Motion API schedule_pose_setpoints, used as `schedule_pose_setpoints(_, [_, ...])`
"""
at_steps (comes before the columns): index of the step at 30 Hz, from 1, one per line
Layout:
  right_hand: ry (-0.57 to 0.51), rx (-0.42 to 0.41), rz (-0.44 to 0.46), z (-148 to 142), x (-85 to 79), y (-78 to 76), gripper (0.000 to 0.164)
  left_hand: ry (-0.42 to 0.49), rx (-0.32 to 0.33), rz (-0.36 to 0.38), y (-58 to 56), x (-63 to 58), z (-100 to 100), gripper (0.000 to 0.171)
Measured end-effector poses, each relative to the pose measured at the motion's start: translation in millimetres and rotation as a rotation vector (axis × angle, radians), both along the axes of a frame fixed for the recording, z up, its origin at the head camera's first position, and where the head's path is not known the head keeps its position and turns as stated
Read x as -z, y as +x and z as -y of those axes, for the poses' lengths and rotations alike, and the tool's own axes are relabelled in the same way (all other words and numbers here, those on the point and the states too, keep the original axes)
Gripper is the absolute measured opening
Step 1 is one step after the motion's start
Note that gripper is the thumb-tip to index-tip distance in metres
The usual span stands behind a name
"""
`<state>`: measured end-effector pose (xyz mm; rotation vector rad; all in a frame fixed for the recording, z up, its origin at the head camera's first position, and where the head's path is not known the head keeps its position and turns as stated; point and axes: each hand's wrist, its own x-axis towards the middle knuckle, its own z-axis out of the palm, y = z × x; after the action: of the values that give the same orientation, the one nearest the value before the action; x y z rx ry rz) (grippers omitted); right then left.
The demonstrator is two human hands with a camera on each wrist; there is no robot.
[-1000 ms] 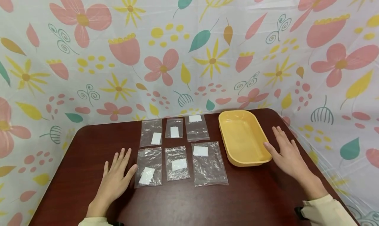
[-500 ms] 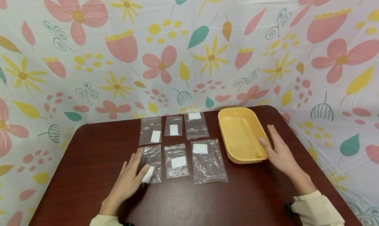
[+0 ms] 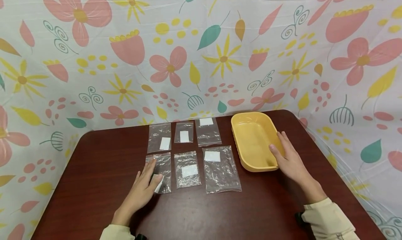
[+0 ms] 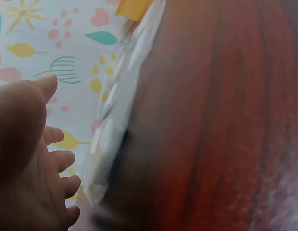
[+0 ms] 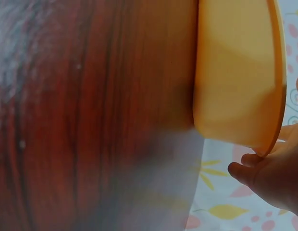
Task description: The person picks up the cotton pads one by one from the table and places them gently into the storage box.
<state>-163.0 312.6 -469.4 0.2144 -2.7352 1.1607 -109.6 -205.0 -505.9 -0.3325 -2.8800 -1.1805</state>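
My left hand [image 3: 138, 193] is over the lower-left part of the near-left clear zip bag [image 3: 164, 166], covering part of its white label. Its fingers are extended and loosely spread; whether they touch the bag cannot be told. In the left wrist view the thumb and fingers of this hand [image 4: 24, 154] hold nothing. At the right side of a yellow plastic tray [image 3: 255, 142] is my right hand [image 3: 292, 163], thumb over the rim and the other fingers along the outside. The right wrist view shows that hand [image 5: 279, 173] beside the near end of the tray [image 5: 238, 72], fingers fairly straight.
Several more clear zip bags with white labels lie in two rows, among them a near-middle bag [image 3: 187, 180], a large near-right bag [image 3: 221, 177] and a far-left bag [image 3: 155, 138]. A flower-print curtain [image 3: 176, 23] hangs behind the dark wooden table [image 3: 204, 219].
My left hand has moved right, from beside the near-left bag to over it. The right hand has shifted left to the tray's rim. The view has tilted slightly down.
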Motion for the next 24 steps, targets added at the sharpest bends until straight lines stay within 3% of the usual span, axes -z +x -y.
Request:
schedule_pose_setpoints(8, [0.041,0.007,0.039,3,3.7,-1.2,0.073,-0.031,0.020,0.005,-1.6,13.1,-4,0.074])
schedule_pose_setpoints(15, [0.069,0.015,0.053,5,6.1,-0.5,0.078,-0.112,0.021,0.005,-0.3,15.1,-6,0.076])
schedule_pose_setpoints(24, [0.092,0.013,0.057,5,6.4,-0.5,0.083,-0.152,0.039,-0.037,-0.2,17.4,-6,0.067])
